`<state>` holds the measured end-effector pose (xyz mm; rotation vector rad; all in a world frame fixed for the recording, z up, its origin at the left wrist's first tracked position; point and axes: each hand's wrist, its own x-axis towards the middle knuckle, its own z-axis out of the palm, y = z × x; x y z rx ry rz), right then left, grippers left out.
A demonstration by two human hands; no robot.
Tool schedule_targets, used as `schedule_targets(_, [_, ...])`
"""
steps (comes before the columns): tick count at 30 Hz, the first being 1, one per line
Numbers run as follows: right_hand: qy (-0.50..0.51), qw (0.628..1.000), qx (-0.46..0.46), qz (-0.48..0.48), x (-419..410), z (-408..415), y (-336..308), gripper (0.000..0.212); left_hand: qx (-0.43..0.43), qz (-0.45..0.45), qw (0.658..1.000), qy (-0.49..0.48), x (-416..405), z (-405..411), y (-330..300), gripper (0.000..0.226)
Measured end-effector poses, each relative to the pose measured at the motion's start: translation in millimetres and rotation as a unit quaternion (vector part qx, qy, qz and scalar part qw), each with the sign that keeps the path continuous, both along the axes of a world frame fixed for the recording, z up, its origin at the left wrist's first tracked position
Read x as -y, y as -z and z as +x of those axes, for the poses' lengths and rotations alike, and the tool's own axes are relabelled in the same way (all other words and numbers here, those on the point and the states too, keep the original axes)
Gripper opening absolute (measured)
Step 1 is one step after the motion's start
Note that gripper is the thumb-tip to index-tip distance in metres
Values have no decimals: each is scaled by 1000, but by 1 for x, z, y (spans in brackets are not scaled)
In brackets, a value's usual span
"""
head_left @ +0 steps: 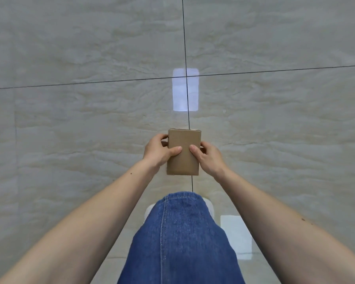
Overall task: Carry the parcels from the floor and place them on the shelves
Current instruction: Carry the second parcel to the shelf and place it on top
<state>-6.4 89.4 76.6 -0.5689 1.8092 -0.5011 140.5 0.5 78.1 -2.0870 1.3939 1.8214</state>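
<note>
A small brown cardboard parcel [183,140] is held out in front of me above the tiled floor. My left hand [159,152] grips its left side, thumb on top. My right hand [208,158] grips its right side, thumb also on top. The fingers of both hands wrap underneath and are partly hidden. No shelves and no other parcels are in view.
Pale marbled floor tiles [90,48] with dark grout lines fill the view. Bright light reflections [185,89] lie on the floor ahead and at lower right. My leg in blue jeans [178,238] and a white shoe [209,206] show below the parcel.
</note>
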Motion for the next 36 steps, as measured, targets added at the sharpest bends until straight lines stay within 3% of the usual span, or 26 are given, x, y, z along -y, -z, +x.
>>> schedule_targets(10, [50,998,5,-36,-24,0,-241,21,-29,-3,999,-21,-23,2,-237,67])
schedule_targets(14, [84,995,10,-54,-30,4,-329,33,-39,-21,999,-20,-26,-3,-331,67])
schedule_targets(20, [141,986,31,-82,-38,15,-435,38,-58,-60,996,-33,-36,-3,-450,90])
schedule_targets(23, [130,986,19,-104,-38,20,-476,36,-65,-70,994,-53,-38,-1,-491,95])
schedule_targets(28, [120,985,-13,-126,-36,23,-524,35,-89,-108,989,-46,-37,-3,-536,63])
schedule_targets(33, [145,978,-15,-150,-30,19,-561,35,-126,-148,980,-45,-39,-4,-565,63])
schedule_targets(36, [173,974,-18,-147,-22,17,-578,47,-141,-173,974,-45,-42,-3,-578,64])
